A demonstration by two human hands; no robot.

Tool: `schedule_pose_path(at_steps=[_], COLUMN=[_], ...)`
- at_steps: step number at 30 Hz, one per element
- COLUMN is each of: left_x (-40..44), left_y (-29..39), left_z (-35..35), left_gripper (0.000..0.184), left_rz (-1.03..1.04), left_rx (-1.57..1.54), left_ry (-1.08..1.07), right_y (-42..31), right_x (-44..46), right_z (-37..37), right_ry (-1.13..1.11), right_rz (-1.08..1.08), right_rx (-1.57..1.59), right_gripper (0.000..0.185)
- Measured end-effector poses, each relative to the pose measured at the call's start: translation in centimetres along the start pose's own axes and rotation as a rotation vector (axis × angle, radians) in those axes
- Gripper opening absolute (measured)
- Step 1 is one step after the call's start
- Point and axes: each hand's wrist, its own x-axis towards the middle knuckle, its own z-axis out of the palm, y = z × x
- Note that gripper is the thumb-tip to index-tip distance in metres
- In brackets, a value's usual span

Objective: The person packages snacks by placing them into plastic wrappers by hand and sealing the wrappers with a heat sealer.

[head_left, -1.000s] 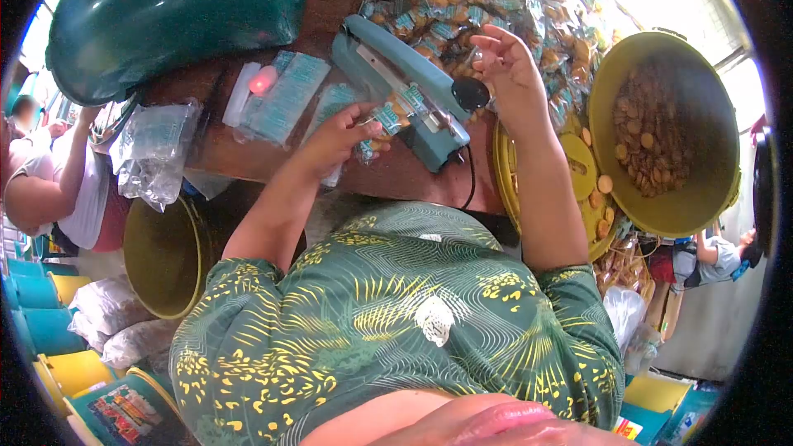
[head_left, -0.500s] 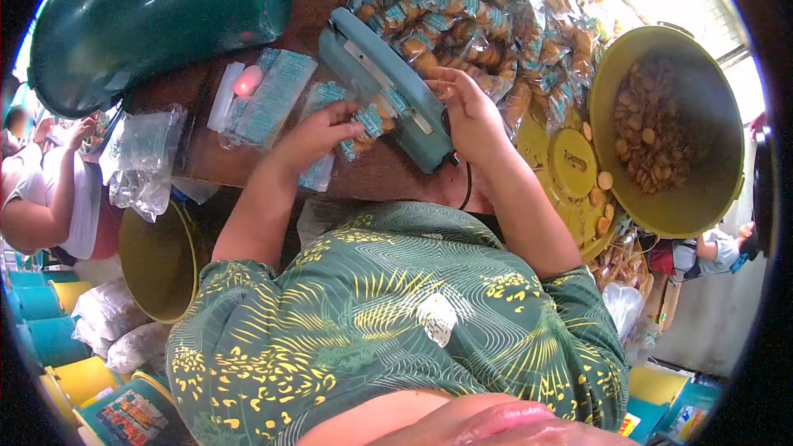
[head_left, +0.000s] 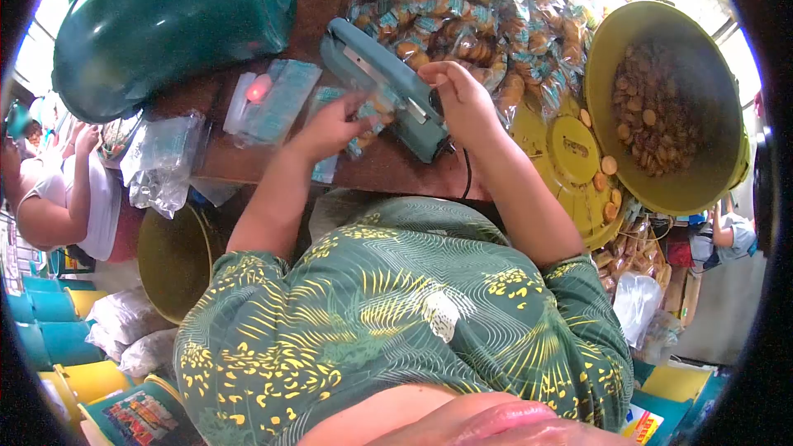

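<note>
A blue-green bag sealer lies at a slant on the brown table, a pale metal strip along it. My left hand, smeared by motion, is at its near side with fingers closed on a small clear bag of biscuits with blue print. My right hand is at the sealer's right edge, fingers curled against its upper arm; part of the grip is hidden. Under and beside my left hand lie printed bags.
Filled biscuit bags are heaped behind the sealer. At right, a yellow tub holds loose biscuits beside a yellow lid. A green tub, flat printed bags and a pink round object are at left. Other people stand at both sides.
My left hand has shifted slightly, its fingers now blurred over the biscuit bag. My right hand stays at the sealer's edge. The whole view has turned a little.
</note>
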Motion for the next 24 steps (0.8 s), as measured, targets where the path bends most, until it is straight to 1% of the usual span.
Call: schedule_pose_path(at_steps=[1, 5, 6, 7, 9, 10, 13, 14, 17, 19, 21, 23, 24], left_x=[-0.4, -2.4, -2.9, -3.2, -3.7, -3.8, -3.0, -2.7, -1.4, -0.8, -0.1, 0.2, 0.0], left_y=[0.3, 1.5, 2.4, 3.3, 4.7, 5.2, 6.1, 6.5, 4.9, 3.5, 1.2, -1.8, -2.3], left_z=[0.3, 2.1, 2.7, 3.2, 4.3, 5.0, 5.9, 5.6, 3.9, 2.0, -0.2, -2.5, -3.3], left_gripper=[0.056, 0.055, 0.055, 0.055, 0.054, 0.054, 0.053, 0.053, 0.048, 0.044, 0.042, 0.041, 0.042], left_rz=[0.009, 0.061, 0.075, 0.091, 0.155, 0.191, 0.173, 0.166, 0.156, 0.155, 0.147, 0.120, 0.022], left_rx=[0.050, -0.231, -0.284, -0.337, -0.200, -0.134, -0.176, -0.083, -0.014, 0.139, 0.273, 0.390, 0.487], left_ry=[0.039, -0.056, -0.098, -0.144, -0.203, -0.237, -0.433, -0.390, -0.118, 0.084, 0.272, 0.444, 0.484], right_y=[-1.2, -5.4, -4.1, -4.2, -4.7, -3.8, -3.6, -4.2, -1.8, -1.3, -1.7, 0.4, 1.8], right_x=[-0.3, -2.9, -3.7, -4.6, -6.5, -7.2, -7.9, -7.6, -5.5, -3.8, -2.8, -1.6, -1.1], right_z=[-0.7, -3.7, -3.7, -3.9, -4.1, -4.1, -6.8, -8.6, -14.7, -18.3, -21.0, -23.4, -24.2], right_ry=[0.027, 0.038, 0.064, 0.015, -0.078, -0.120, -0.245, -0.321, -0.395, 0.057, 0.403, 0.478, 0.516], right_rz=[-0.034, 0.059, -0.044, -0.022, 0.024, -0.014, -0.049, 0.013, -0.043, -0.266, -0.097, -0.046, -0.025], right_rx=[0.012, 0.004, -0.119, -0.135, -0.175, -0.203, -0.287, -0.361, -0.530, -0.583, -0.266, -0.344, -0.379], right_gripper=[0.020, 0.021, 0.025, 0.025, 0.025, 0.026, 0.027, 0.024, 0.014, 0.009, 0.017, 0.021, 0.023])
